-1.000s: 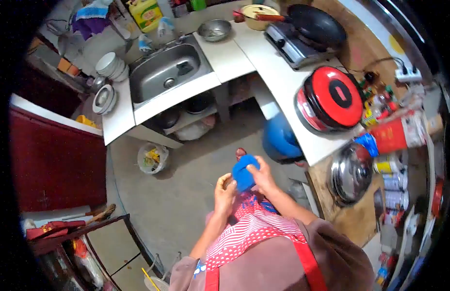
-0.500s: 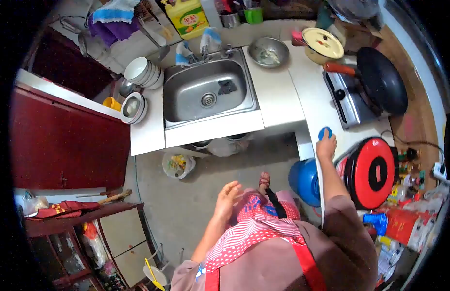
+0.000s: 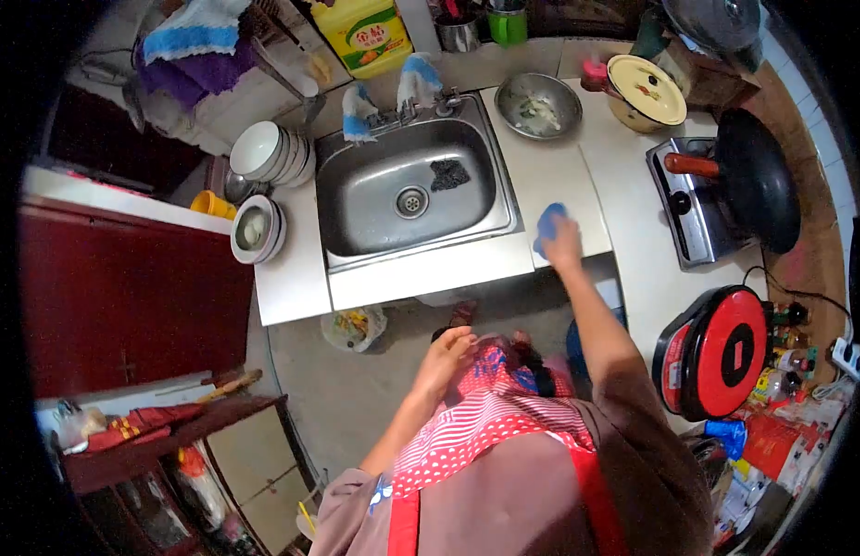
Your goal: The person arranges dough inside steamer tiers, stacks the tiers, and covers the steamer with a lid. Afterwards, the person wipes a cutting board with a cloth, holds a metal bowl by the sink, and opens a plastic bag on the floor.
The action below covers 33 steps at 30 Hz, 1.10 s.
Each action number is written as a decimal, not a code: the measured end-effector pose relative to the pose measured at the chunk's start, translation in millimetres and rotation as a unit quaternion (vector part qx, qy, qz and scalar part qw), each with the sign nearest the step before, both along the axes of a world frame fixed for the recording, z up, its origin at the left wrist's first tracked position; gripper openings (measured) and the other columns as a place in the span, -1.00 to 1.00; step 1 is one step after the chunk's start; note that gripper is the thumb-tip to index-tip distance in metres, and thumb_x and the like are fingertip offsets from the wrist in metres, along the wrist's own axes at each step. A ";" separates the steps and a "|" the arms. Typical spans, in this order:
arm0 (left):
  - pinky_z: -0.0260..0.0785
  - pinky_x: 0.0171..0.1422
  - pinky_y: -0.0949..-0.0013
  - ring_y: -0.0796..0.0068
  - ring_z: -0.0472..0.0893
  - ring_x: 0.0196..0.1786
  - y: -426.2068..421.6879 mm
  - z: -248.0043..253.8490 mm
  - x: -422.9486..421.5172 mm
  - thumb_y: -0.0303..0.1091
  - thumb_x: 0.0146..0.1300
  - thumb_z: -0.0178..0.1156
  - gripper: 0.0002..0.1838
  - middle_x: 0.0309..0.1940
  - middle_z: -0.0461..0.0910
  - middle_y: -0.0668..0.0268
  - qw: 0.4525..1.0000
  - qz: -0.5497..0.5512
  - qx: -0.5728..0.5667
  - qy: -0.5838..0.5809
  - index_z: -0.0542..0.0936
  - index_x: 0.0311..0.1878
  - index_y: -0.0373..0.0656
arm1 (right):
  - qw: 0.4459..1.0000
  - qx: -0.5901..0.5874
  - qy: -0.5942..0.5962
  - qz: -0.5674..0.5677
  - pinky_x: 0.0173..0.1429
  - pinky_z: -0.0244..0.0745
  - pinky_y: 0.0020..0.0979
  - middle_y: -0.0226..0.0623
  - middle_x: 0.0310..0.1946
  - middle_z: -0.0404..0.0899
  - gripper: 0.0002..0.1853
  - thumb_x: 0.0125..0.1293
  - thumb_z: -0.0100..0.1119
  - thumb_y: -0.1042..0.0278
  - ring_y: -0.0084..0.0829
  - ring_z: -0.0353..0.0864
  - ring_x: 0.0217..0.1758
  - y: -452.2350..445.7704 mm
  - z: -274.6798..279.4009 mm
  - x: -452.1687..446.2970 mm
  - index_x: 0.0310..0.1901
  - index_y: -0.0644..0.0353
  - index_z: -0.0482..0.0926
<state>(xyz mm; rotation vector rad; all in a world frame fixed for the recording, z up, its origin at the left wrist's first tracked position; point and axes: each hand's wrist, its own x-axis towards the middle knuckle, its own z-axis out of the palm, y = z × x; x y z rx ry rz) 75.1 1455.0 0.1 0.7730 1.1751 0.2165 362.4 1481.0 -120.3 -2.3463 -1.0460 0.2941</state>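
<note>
My right hand (image 3: 565, 245) is on a blue cloth (image 3: 549, 227), which lies against the white countertop (image 3: 430, 284) just right of the sink (image 3: 356, 227). Motion blurs this hand a little, and its fingers are partly over the cloth. In front of the apron (image 3: 485, 417), my left hand (image 3: 448, 357) hovers with its fingers loosely bent and apart, holding nothing. A dark scouring pad (image 3: 449, 174) rests in the sink. Behind the cloth sits a metal bowl (image 3: 538, 107) with some pale contents.
Stacked white bowls (image 3: 257, 151) stand left of the sink. On the right are a lidded pot (image 3: 646, 91), a black wok (image 3: 759, 181) on a stove (image 3: 694, 202), and a red round appliance (image 3: 724, 352). A waste bin (image 3: 354, 328) is under the counter edge.
My right hand has carried the blue cloth from in front of my body to the right counter, then leftward to beside the sink. My left hand has let go of it. The view has shifted.
</note>
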 end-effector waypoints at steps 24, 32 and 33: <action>0.38 -0.23 0.53 0.54 0.50 -0.25 103.6 -80.3 -24.1 -0.29 0.20 0.01 -0.73 -0.23 0.49 0.30 0.922 -0.360 -0.118 0.080 0.37 -0.06 -0.18 | 0.865 0.236 0.324 -0.302 -0.06 0.35 -0.45 -0.25 -0.22 0.50 -0.64 0.11 0.11 0.29 -0.51 0.45 -0.16 -77.1 29.5 -135.1 -0.08 0.27 0.41; 0.37 -0.21 0.40 0.39 0.49 -0.28 90.2 -137.7 -38.7 -0.31 0.22 -0.08 -0.74 -0.21 0.45 0.27 0.931 -0.315 -0.157 0.100 0.34 -0.04 -0.15 | 0.849 0.057 0.435 -0.295 -0.13 0.37 -0.38 -0.16 -0.29 0.51 -0.66 0.08 0.06 0.16 -0.33 0.50 -0.22 -216.3 -47.3 -333.6 -0.17 0.20 0.45; 0.36 -0.17 0.38 0.37 0.48 -0.25 90.0 -146.0 -42.9 -0.30 0.23 -0.10 -0.73 -0.19 0.45 0.26 0.932 -0.300 -0.187 0.076 0.34 -0.03 -0.15 | 0.867 0.022 0.416 -0.274 -0.12 0.38 -0.36 -0.14 -0.27 0.50 -0.65 0.07 0.03 0.14 -0.25 0.50 -0.22 -227.7 -55.9 -352.3 -0.17 0.19 0.45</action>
